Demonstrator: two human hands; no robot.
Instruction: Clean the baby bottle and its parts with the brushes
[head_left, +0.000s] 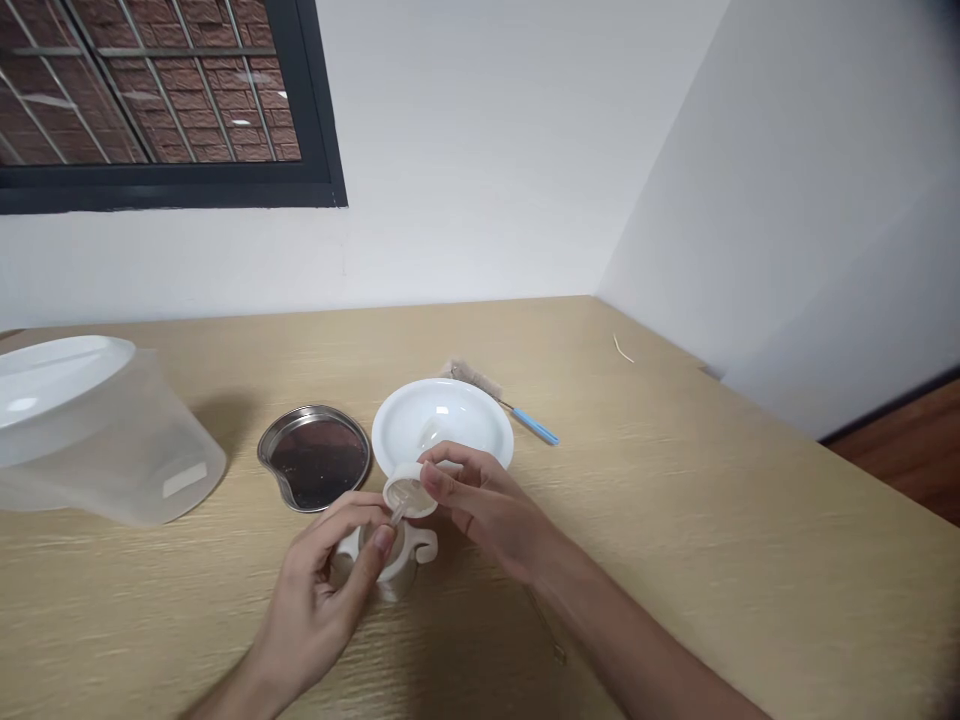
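My right hand (480, 505) grips a small white round lid (390, 490) by its rim, tilted so that its hollow side shows. With thumb and fingers my left hand (322, 570) pinches a small clear tube (398, 514) that runs up to the lid. Just beneath both hands stands a white two-handled cup (401, 575), upright on the table and partly hidden by my left fingers. Behind my hands is a white bowl (401, 415) with a small clear piece (429, 433) in it; my right fingers overlap its near edge.
Left of the bowl lies a metal kidney dish (319, 465), dark inside. A translucent container with a white lid (112, 440) is at far left. Behind the bowl lies a blue-handled bottle brush (534, 425). A thin wire tool (551, 635) lies by my right forearm.
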